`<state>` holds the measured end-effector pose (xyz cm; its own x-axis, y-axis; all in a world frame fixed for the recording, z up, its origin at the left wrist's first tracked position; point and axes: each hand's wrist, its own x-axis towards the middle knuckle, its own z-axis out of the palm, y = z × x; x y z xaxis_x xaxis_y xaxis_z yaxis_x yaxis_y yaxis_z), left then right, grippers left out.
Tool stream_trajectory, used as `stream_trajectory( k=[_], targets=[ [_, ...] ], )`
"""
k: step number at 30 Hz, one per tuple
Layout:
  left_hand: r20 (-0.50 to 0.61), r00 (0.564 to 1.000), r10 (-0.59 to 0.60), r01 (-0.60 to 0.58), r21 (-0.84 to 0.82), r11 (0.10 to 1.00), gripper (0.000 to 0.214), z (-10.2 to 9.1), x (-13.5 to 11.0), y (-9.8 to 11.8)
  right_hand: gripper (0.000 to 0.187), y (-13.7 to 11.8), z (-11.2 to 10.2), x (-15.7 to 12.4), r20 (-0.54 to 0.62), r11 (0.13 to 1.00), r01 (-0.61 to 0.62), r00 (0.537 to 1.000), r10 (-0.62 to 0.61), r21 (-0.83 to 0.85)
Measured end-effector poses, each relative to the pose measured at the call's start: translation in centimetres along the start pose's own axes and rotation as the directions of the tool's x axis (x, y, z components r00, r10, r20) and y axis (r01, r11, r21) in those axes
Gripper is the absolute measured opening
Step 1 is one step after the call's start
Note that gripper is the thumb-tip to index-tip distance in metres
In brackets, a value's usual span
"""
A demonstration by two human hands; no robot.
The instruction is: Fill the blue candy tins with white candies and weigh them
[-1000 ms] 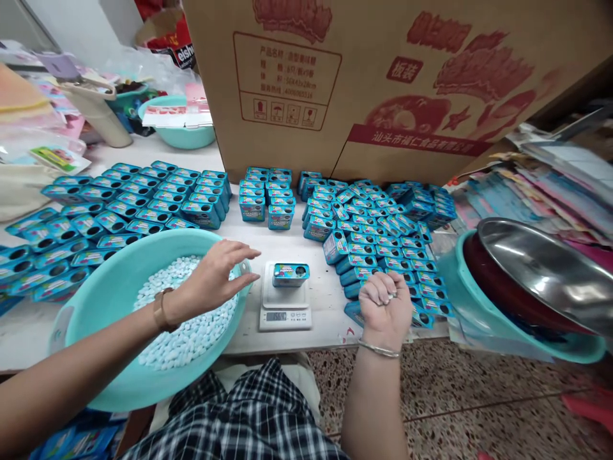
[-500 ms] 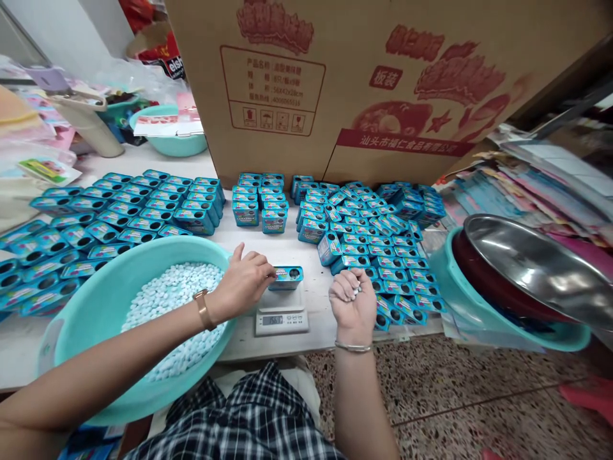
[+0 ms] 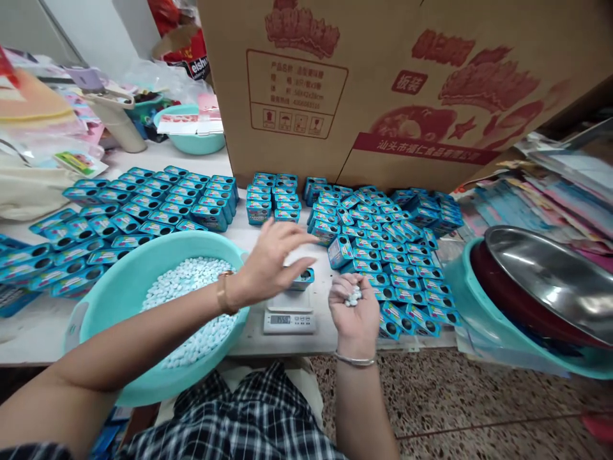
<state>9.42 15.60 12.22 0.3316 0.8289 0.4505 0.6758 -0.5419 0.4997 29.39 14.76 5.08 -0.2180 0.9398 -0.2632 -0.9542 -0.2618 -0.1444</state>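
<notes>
My left hand (image 3: pixel 278 259) is open, thumb and fingers apart, over a kitchen scale (image 3: pixel 289 323). Below its fingers a blue tin (image 3: pixel 305 278) stands on the scale, partly hidden by the hand. The scale's display is lit, but its digits are hard to read. To the right of the scale, my right hand (image 3: pixel 357 319) is turned palm up with curled fingers, cupping several small white candies (image 3: pixel 353 296). A turquoise basin (image 3: pixel 112 291) under my left forearm holds a heap of similar pale candies (image 3: pixel 204 281).
Rows of blue tins (image 3: pixel 148 201) stand at the left, with more tins (image 3: pixel 397 262) at the right. A large cardboard box (image 3: pixel 297 150) rises behind them. Stacked bowls, including a steel bowl (image 3: pixel 550 275), sit at the right edge near piled printed packaging (image 3: pixel 517 204).
My left hand has let go of the tin on the scale and risen rightward, its fingers spreading. My right hand has uncurled somewhat, showing more candies. The view has shifted slightly.
</notes>
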Motion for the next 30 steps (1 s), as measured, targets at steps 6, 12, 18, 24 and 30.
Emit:
stream_trajectory(
  k=[6, 12, 18, 24, 30],
  targets=[
    [0.074, 0.985, -0.155, 0.148, 0.089, 0.985, 0.039, -1.3, -4.0, -4.7, 0.014, -3.4, -1.9, -0.7, -0.143, 0.98, 0.196, 0.969, -0.2, -0.043],
    [0.284, 0.946, -0.156, 0.113, 0.164, 0.98, 0.062, 1.7, -4.8, -4.9, 0.012, -2.4, -1.9, 0.3, -0.234, 0.969, 0.218, 0.942, -0.24, -0.117],
    [0.372, 0.91, -0.184, 0.106, 0.22, 0.97, 0.055, 4.7, -4.1, -5.4, 0.017, -1.0, -2.5, 1.0, -0.403, 0.971, 0.2, 0.884, -0.236, -0.129],
    [0.326, 0.93, -0.171, 0.157, 0.069, 0.985, 0.024, 4.7, -2.2, -3.7, 0.024, 0.8, -2.7, 1.9, -0.45, 0.986, 0.14, 0.878, -0.166, -0.091],
    [0.342, 0.939, 0.02, -0.059, 0.105, 0.993, 0.021, 3.5, 0.7, -0.3, 0.015, 2.2, -3.1, 3.2, -0.377, 0.975, 0.152, 0.903, -0.204, -0.165]
  ],
)
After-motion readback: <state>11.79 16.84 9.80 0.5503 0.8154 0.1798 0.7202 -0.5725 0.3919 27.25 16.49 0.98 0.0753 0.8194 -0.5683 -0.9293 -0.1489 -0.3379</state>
